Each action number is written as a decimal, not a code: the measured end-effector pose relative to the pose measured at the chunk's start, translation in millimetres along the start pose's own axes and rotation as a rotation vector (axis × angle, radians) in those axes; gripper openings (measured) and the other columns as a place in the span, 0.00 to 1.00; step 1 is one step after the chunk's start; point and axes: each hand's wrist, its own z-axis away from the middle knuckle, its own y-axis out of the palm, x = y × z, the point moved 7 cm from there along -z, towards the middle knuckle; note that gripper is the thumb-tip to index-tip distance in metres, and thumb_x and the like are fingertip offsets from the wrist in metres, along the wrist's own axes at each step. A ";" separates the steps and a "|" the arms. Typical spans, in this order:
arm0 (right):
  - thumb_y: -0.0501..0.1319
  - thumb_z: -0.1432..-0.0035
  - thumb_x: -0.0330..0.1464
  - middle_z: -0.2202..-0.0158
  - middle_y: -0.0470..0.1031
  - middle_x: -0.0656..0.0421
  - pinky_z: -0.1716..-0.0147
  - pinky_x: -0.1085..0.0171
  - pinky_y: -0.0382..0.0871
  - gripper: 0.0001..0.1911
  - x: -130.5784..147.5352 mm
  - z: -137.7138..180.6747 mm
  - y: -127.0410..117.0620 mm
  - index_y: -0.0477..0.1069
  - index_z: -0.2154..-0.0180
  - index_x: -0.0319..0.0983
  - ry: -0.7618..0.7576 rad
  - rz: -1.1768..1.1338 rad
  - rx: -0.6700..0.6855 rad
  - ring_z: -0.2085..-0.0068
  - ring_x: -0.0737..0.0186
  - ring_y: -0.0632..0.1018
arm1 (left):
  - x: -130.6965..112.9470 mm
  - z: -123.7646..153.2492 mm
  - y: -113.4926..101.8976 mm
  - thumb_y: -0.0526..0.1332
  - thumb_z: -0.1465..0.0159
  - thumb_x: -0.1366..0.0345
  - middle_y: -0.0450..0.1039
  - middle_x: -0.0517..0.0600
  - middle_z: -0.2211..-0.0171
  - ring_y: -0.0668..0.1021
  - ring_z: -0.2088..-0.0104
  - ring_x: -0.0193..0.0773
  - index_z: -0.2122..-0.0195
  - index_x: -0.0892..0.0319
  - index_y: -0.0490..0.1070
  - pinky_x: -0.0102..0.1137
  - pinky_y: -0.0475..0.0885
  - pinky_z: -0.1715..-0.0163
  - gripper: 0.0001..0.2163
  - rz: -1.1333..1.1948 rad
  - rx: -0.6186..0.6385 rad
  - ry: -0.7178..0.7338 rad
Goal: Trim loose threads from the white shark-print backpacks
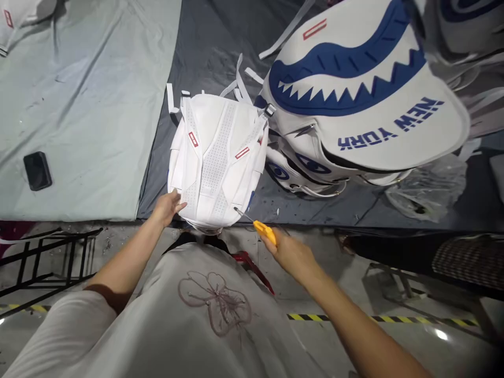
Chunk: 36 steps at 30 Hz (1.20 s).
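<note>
So the white backpack (218, 160) is lying back-side up at the middle of the frame, right at the near edge of the dark grey sheet (205, 47). You can see its mesh back panel, the 2 shoulder straps with little red tags, and loose webbing ends poking out at the top.

My left hand (167, 207) is at the lower left corner of the bag, fingers loosely spread and touching the edge, not really gripping anything. My right hand (285, 251) is lower right of the bag, closed around a tool with a yellow handle (264, 231). Its thin metal tip points at the bag's bottom edge, and I can't tell if it's actually touching.

Just to the right of the bag there's a pile of more backpacks, and the top one, the shark-mouth bag (366, 89), fills the upper right with blue teeth and NEW YORK lettering. A crumpled clear plastic bag (427, 191) sits at the right. Over on the left a pale grey cloth (79, 94) covers the table, with a black phone (37, 170) on it.
</note>
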 end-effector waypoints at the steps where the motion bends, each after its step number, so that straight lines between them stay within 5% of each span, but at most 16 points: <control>1: 0.45 0.28 0.45 0.60 0.82 0.47 0.67 0.58 0.68 0.24 9.2 2.3 11.9 0.69 0.45 0.39 0.017 0.011 -0.025 0.59 0.45 0.83 | 0.3 -7.4 1.5 0.58 0.30 0.65 0.72 0.51 0.68 0.78 0.66 0.34 0.62 0.62 0.71 0.28 0.78 0.65 0.06 0.009 0.040 -0.044; 5: 0.44 0.27 0.41 0.64 0.82 0.47 0.71 0.61 0.64 0.20 42.9 -8.1 40.7 0.68 0.48 0.37 0.069 -0.001 -0.120 0.62 0.47 0.83 | 9.1 -26.2 26.7 0.57 0.29 0.59 0.74 0.50 0.70 0.77 0.74 0.29 0.60 0.63 0.72 0.20 0.71 0.80 0.11 0.094 0.236 -0.190; 10: 0.47 0.28 0.43 0.62 0.83 0.50 0.70 0.63 0.61 0.20 75.6 -31.6 48.1 0.67 0.46 0.40 -0.044 -0.118 -0.120 0.60 0.52 0.83 | 18.2 -29.3 37.5 0.54 0.29 0.50 0.79 0.54 0.67 0.76 0.78 0.30 0.52 0.62 0.74 0.18 0.57 0.90 0.20 0.139 0.428 -0.314; 13: 0.48 0.28 0.45 0.62 0.82 0.51 0.70 0.64 0.60 0.21 68.5 -30.8 49.5 0.67 0.45 0.42 -0.060 -0.141 -0.152 0.62 0.53 0.82 | 16.3 -32.8 33.9 0.51 0.28 0.48 0.79 0.51 0.70 0.72 0.81 0.27 0.54 0.59 0.75 0.18 0.52 0.91 0.21 0.181 0.457 -0.330; 17: 0.45 0.27 0.42 0.63 0.82 0.49 0.71 0.64 0.58 0.21 38.1 -31.2 55.1 0.67 0.44 0.38 0.152 -0.097 -0.212 0.64 0.52 0.82 | 17.5 -35.7 34.7 0.51 0.29 0.46 0.76 0.49 0.75 0.69 0.83 0.26 0.62 0.59 0.75 0.18 0.51 0.91 0.23 0.204 0.460 -0.364; 24: 0.44 0.27 0.45 0.60 0.81 0.46 0.68 0.64 0.60 0.24 55.9 -74.1 48.2 0.65 0.43 0.37 0.132 -0.187 -0.230 0.61 0.53 0.82 | 22.9 -36.5 43.6 0.51 0.31 0.41 0.75 0.50 0.74 0.69 0.82 0.27 0.67 0.59 0.74 0.18 0.51 0.90 0.26 0.245 0.502 -0.422; 30: 0.45 0.27 0.46 0.62 0.81 0.49 0.67 0.64 0.61 0.23 52.0 -51.3 50.5 0.65 0.44 0.38 0.134 -0.232 -0.219 0.61 0.52 0.81 | 21.8 -36.3 44.7 0.52 0.33 0.39 0.77 0.50 0.72 0.73 0.81 0.28 0.64 0.59 0.74 0.17 0.52 0.90 0.27 0.284 0.524 -0.387; 36: 0.47 0.27 0.44 0.61 0.81 0.49 0.67 0.63 0.62 0.22 45.0 -12.0 78.5 0.67 0.44 0.38 0.233 -0.310 -0.205 0.61 0.51 0.82 | 18.6 -26.9 52.9 0.55 0.30 0.46 0.79 0.48 0.72 0.76 0.81 0.28 0.60 0.60 0.74 0.19 0.54 0.91 0.20 0.358 0.576 -0.330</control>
